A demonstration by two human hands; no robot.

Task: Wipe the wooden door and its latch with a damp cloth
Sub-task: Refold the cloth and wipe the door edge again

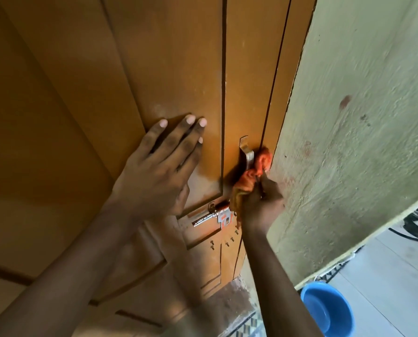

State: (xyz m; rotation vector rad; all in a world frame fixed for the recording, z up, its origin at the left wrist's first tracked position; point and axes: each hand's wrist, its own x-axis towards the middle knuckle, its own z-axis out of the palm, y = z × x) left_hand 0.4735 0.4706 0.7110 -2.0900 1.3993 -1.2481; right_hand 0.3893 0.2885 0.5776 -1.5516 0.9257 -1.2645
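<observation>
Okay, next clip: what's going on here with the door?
A person is cleaning a wooden door. The left hand lies flat and open on the door panel. The right hand grips a bunched orange cloth and presses it beside the metal handle at the door's edge, just above the sliding bolt latch. A blue basin sits on the floor by the green wall.

The brown panelled wooden door (174, 69) is seen shut against its frame. An orange cloth (251, 173) is bunched against the door's edge, beside a metal handle (248, 155) and above the sliding bolt latch (211, 216).
</observation>
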